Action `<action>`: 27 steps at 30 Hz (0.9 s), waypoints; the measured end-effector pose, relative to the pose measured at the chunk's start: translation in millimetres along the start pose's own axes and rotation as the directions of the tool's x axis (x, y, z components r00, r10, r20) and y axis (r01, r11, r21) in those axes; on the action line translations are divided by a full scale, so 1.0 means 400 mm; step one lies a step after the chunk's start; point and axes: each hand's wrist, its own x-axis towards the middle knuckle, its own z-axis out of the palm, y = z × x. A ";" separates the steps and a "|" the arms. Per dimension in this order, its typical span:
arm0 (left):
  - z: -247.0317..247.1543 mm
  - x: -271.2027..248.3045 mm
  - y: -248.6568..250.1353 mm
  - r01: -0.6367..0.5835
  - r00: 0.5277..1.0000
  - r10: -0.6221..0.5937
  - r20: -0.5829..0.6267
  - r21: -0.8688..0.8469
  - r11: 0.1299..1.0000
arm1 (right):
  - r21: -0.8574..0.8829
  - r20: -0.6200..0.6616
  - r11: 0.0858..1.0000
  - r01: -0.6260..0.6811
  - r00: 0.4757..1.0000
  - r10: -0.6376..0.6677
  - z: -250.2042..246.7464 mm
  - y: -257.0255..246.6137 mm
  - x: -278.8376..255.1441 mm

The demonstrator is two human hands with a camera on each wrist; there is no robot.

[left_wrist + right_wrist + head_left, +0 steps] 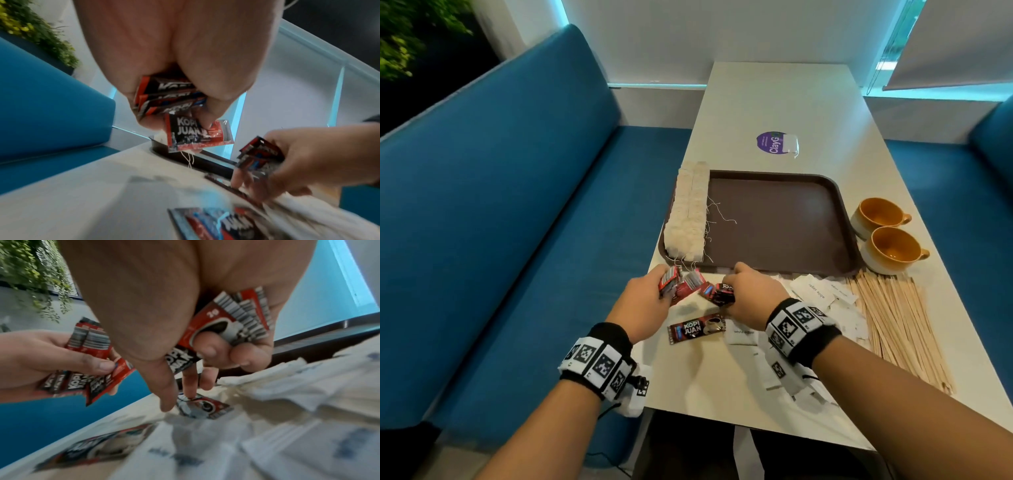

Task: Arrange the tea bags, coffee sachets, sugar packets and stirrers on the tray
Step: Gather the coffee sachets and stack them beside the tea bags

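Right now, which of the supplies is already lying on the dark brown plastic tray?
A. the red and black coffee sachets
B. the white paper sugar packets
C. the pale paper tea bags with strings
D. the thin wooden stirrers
C: the pale paper tea bags lie in rows along the left edge of the dark brown plastic tray; the rest of its surface is bare.
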 end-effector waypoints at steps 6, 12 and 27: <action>0.023 -0.017 0.005 0.001 0.997 0.013 0.082 -0.170 0.985 | 0.034 -0.069 0.999 -0.014 0.998 0.016 -0.003 0.003 0.007; 0.062 -0.019 0.030 0.015 0.966 -0.039 0.255 0.096 0.995 | 0.182 -0.057 0.980 -0.084 0.994 0.096 -0.031 0.013 0.007; 0.079 -0.012 0.050 -0.091 0.985 0.046 0.167 0.276 0.957 | 0.837 -0.071 0.545 -0.046 0.979 0.193 -0.050 0.084 -0.127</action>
